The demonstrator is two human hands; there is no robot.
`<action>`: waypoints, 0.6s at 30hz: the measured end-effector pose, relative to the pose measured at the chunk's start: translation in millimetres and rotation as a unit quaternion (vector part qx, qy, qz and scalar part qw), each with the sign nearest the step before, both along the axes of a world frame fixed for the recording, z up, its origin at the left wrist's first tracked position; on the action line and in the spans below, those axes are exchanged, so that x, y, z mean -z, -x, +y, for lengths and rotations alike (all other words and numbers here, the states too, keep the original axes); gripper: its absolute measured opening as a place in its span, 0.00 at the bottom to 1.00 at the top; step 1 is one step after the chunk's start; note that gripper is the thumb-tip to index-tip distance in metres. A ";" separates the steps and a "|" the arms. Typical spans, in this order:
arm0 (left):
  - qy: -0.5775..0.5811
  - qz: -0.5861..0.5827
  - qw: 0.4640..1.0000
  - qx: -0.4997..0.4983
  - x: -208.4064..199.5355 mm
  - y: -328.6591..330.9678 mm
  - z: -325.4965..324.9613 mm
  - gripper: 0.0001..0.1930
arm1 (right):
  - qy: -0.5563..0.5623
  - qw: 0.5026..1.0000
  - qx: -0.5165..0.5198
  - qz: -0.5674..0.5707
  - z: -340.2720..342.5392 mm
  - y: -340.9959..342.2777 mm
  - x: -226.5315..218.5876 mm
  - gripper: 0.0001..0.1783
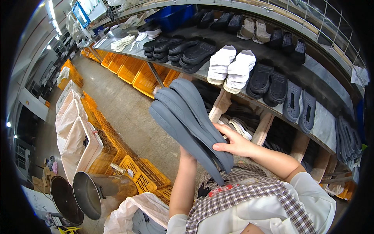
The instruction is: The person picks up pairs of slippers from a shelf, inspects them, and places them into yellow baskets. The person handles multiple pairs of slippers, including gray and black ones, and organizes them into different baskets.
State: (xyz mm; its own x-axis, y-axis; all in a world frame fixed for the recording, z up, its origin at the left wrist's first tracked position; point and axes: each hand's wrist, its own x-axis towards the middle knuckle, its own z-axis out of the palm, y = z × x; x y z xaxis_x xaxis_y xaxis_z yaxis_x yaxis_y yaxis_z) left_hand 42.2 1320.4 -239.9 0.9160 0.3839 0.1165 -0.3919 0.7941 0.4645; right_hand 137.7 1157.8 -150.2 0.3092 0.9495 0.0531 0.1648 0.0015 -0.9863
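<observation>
Several grey shoe soles (177, 107), stacked and slightly fanned out, are held up in front of me between both hands. From below and to the left, my left hand (187, 153) supports them, its fingers mostly hidden behind the soles. My right hand (234, 142) grips their right edge near the lower end, thumb on top. Beyond stands a long bench (319, 134) carrying rows of soles: black soles (198, 52), stacked white soles (238, 70), dark perforated soles (269, 80) and grey soles with dark slots (299, 102).
Orange crates (146, 80) stand under the bench's far part; more orange crates (134, 171) line the left. Two metal drums (91, 195) lie at lower left beside a lined sack (150, 206) holding grey pieces. A blue bin (170, 18) sits on the bench.
</observation>
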 end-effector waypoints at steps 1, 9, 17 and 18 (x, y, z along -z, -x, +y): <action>-0.011 -0.002 1.000 -0.001 0.8 -0.3 1.2 0.22 | -0.001 1.000 0.003 0.005 0.0 1.1 2.0 0.44; -0.005 0.033 0.998 -0.054 18.8 -6.3 5.4 0.21 | 0.000 1.000 0.003 -0.023 -2.4 3.0 17.3 0.45; -0.063 0.073 0.988 -0.119 2.0 -0.2 1.3 0.21 | 0.013 0.999 -0.015 -0.036 -3.7 1.0 19.0 0.46; -0.076 0.088 0.985 -0.124 -1.9 1.1 0.4 0.21 | 0.011 0.999 -0.018 -0.034 -3.8 1.1 20.1 0.47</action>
State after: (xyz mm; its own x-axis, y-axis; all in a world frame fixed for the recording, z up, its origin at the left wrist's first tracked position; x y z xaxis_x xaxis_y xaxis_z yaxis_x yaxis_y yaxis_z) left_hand 41.0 1320.8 -238.0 0.8073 0.5889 0.0368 -0.4674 0.6002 0.6491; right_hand 136.6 1154.0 -170.3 0.2721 0.9609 0.0516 0.2324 -0.0136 -0.9725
